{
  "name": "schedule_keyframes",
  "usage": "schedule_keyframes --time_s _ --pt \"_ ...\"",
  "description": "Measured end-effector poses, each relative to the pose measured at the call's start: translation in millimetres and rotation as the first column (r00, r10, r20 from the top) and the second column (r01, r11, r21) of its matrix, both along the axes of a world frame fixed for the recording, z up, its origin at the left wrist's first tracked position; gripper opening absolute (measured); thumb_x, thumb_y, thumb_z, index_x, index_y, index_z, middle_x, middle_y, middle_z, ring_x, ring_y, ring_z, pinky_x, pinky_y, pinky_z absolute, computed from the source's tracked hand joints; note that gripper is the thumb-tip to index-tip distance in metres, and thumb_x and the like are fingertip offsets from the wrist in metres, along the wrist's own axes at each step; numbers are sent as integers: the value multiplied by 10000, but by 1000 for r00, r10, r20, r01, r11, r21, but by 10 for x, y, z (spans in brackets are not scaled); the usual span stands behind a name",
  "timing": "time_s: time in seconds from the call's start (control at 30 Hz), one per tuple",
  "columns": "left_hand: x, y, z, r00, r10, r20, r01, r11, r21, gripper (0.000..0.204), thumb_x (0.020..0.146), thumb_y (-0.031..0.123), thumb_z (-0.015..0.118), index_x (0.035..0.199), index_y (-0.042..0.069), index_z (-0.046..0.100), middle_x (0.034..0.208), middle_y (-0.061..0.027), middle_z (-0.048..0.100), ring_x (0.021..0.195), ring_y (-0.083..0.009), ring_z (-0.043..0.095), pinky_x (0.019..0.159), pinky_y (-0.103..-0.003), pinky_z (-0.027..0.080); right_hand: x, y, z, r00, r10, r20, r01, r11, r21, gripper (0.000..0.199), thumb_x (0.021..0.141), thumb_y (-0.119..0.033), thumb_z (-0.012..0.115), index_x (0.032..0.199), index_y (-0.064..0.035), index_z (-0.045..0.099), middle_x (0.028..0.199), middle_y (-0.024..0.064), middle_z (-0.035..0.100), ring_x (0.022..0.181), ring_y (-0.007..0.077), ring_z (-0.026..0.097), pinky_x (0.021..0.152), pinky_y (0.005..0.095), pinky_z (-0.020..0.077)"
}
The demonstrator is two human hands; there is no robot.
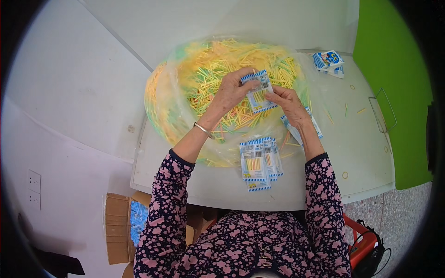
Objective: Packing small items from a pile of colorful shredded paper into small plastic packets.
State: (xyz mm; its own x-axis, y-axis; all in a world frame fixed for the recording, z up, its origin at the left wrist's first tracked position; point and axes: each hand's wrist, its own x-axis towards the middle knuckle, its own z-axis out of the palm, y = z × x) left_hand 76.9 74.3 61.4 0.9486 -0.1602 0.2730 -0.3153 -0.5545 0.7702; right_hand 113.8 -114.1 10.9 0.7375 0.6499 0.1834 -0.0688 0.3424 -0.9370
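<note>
pinching a flat, blue-edged clear plastic packet (260,95) between left hand (235,88), closed at far left, and right hand (289,103), closed at right, lengthwise near-to-far, above a bulging clear plastic bag (158,104) of thin pastel sticks (207,76).

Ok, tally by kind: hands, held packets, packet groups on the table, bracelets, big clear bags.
Hands: 2 (left hand, right hand)
Held packet: 1
Packet groups: 3 (front stack, far pile, middle group)
Bracelet: 1
Big clear bag: 1
Total: 8
</note>
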Motion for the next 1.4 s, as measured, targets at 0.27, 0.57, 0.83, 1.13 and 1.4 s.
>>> schedule_keyframes --time_s 0.27,0.57,0.83,1.13,1.4 --pt "-61 -149 -80 994 18 112 -3 991 -137 334 797 84 626 1111 35 525 881 -73 623 693 -102 579 609 -247 481 -32 -110 -2 999 38 -9 -39 991 -128 245 835 -206 630 1000 -27 648 907 18 655 839 71 576 808 234 420" --pt "-154 -291 11 1000 -9 19 12 988 -155 302 822 52 624 1071 36 454 905 -49 592 798 -77 551 666 -210 466 -80 -169 18 999 50 13 -48 991 -122 229 826 -197 646 960 -11 655 871 18 658 779 56 585 712 207 454" --pt "-272 -336 4 995 -89 -49 70 950 -305 380 788 132 669 1082 23 453 932 -77 577 789 -111 536 683 -263 450 -216 -371 181 993 104 64 -87 969 -233 295 819 -194 649 1010 30 633 895 41 657 783 64 584 715 211 458" --pt "-1082 -296 -321 974 -21 -227 15 999 -28 382 787 106 665 1109 27 475 1032 -79 548 899 -160 556 723 -280 460 -137 -1020 -500 539 -135 832 765 490 -417 295 675 -196 733 874 -14 615 860 65 558 857 223 511 767 323 403" --pt "-1039 -432 -255 978 13 208 -106 891 441 432 749 167 687 1113 38 495 1103 -132 514 1035 -319 485 896 -381 398 -73 -993 -691 526 -128 840 803 398 -443 204 710 -202 693 806 -58 585 893 53 540 920 242 485 802 375 341"
